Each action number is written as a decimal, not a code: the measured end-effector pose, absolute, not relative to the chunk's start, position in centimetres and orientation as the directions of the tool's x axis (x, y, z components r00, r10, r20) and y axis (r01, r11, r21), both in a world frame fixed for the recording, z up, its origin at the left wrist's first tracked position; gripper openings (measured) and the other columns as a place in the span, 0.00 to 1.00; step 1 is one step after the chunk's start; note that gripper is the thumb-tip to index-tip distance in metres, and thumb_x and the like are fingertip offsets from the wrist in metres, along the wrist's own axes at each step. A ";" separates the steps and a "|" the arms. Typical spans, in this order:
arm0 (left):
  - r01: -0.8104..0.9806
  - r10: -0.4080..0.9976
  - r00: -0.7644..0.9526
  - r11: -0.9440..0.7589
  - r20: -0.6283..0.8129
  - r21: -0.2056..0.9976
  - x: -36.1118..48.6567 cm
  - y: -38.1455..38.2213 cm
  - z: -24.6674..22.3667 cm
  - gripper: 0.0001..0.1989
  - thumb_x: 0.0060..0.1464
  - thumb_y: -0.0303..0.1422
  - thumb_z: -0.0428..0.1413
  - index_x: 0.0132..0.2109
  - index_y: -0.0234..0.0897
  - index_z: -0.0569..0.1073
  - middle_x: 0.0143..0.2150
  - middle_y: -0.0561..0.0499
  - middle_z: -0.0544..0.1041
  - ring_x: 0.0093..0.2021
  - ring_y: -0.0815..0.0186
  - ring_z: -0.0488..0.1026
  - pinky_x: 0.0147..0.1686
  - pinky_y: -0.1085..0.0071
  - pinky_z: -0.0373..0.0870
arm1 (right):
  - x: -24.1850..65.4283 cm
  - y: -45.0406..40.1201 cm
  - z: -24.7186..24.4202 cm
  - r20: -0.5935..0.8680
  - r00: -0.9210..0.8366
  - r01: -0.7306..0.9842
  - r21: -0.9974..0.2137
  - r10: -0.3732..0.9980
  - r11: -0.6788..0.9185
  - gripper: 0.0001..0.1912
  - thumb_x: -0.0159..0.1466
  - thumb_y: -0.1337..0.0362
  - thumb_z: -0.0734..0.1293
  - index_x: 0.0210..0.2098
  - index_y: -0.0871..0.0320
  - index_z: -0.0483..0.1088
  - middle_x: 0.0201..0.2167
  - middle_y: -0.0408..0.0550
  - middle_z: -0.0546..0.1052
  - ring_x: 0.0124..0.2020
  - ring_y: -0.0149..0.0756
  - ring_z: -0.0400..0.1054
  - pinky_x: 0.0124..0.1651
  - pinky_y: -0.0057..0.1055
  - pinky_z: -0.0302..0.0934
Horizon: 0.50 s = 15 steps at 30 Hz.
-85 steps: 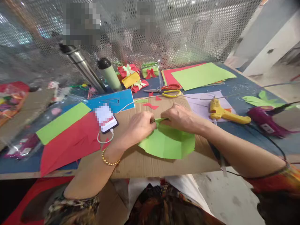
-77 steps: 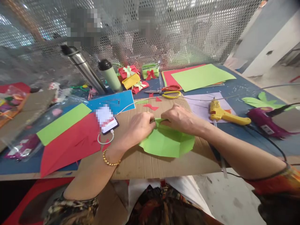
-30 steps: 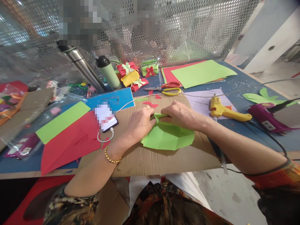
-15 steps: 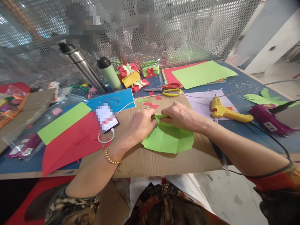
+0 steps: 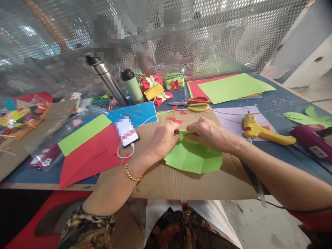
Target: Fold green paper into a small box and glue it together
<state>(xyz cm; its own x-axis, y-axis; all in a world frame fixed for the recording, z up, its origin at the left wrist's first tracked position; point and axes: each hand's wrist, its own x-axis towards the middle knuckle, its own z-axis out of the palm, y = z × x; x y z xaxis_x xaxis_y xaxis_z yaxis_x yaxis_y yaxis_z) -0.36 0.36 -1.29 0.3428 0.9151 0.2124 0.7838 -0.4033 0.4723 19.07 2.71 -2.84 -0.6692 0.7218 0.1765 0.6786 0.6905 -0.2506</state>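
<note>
While both hands meet at the middle of the frame, the green sheet [image 5: 194,160] is found between them, over the cardboard [image 5: 166,183] that covers the front of the tabletop [image 5: 275,98]. The left hand [image 5: 166,139] has its grip closed on the far edge of the sheet; the right hand [image 5: 209,133] pinches the same edge just beside it. Fingertips are partly hidden, so the exact pinch points cannot be confirmed. Condition: creased, with the near edge loose toward lower centre.

Handling, as judged: light and thin, stiff enough to keep a fold, easily crumpled or torn, unlikely to slip. Recommended hold is at the far edge, by light fingertip pressure, leaving the wide panel unpressed.

Edges and room: the cardboard's front edge runs along lower centre, and the stretch between it and the sheet offers the best room for movement. Above the hands, red scraps [image 5: 175,120] and scissors [image 5: 190,102] restrict forward travel. Right of centre, the glue gun [image 5: 255,130] rests on lilac paper [image 5: 228,119] near the right arm [image 5: 272,169]; contact should be avoided. Left of centre, the phone [image 5: 131,139] limits sideways room.
</note>
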 end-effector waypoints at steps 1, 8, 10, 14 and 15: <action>0.785 0.916 0.342 -0.402 0.210 0.471 -0.4 0.4 -1.3 0.16 0.47 0.17 0.54 0.25 0.39 0.58 0.24 0.57 0.63 0.29 0.68 0.61 0.31 0.68 0.52 | 19.1 2.7 -2.8 0.177 -0.670 0.677 -0.253 0.721 0.691 0.15 0.65 0.67 0.63 0.22 0.57 0.59 0.19 0.38 0.58 0.23 0.27 0.47 0.32 0.31 0.41; 0.798 0.911 0.348 -0.413 0.223 0.440 -0.4 0.4 -1.3 0.16 0.51 0.22 0.58 0.24 0.39 0.58 0.24 0.56 0.65 0.28 0.68 0.61 0.30 0.68 0.52 | 18.9 2.4 -2.0 0.174 -0.663 0.679 -0.269 0.728 0.683 0.19 0.70 0.62 0.63 0.22 0.57 0.60 0.18 0.38 0.57 0.22 0.27 0.46 0.31 0.32 0.40; 0.805 0.913 0.347 -0.408 0.216 0.431 -0.4 0.4 -1.3 0.18 0.52 0.23 0.58 0.23 0.39 0.58 0.23 0.56 0.65 0.27 0.68 0.60 0.29 0.68 0.52 | 18.9 2.5 -2.1 0.180 -0.670 0.672 -0.264 0.720 0.691 0.19 0.70 0.63 0.63 0.22 0.58 0.62 0.18 0.38 0.59 0.22 0.27 0.46 0.31 0.31 0.41; 0.812 0.920 0.346 -0.393 0.186 0.432 -0.2 0.4 -1.1 0.19 0.52 0.24 0.59 0.23 0.40 0.57 0.22 0.57 0.61 0.26 0.68 0.59 0.29 0.68 0.51 | 18.9 2.4 -2.2 0.179 -0.671 0.677 -0.245 0.719 0.694 0.16 0.69 0.65 0.63 0.24 0.59 0.65 0.19 0.40 0.63 0.23 0.28 0.49 0.33 0.31 0.44; 0.814 0.922 0.345 -0.388 0.178 0.432 -0.2 0.4 -1.1 0.19 0.52 0.24 0.59 0.23 0.40 0.58 0.22 0.57 0.61 0.26 0.68 0.59 0.29 0.68 0.51 | 18.9 2.4 -2.1 0.175 -0.667 0.684 -0.239 0.724 0.689 0.16 0.68 0.66 0.63 0.23 0.59 0.66 0.19 0.40 0.64 0.23 0.28 0.49 0.33 0.31 0.44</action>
<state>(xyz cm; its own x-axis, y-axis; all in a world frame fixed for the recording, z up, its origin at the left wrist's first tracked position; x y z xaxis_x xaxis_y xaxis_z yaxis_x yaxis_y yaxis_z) -0.18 0.42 -1.07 0.3447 0.9218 0.1777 0.8142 -0.3878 0.4320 18.90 2.40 -2.13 -0.6673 0.7239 0.1752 0.6844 0.6888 -0.2393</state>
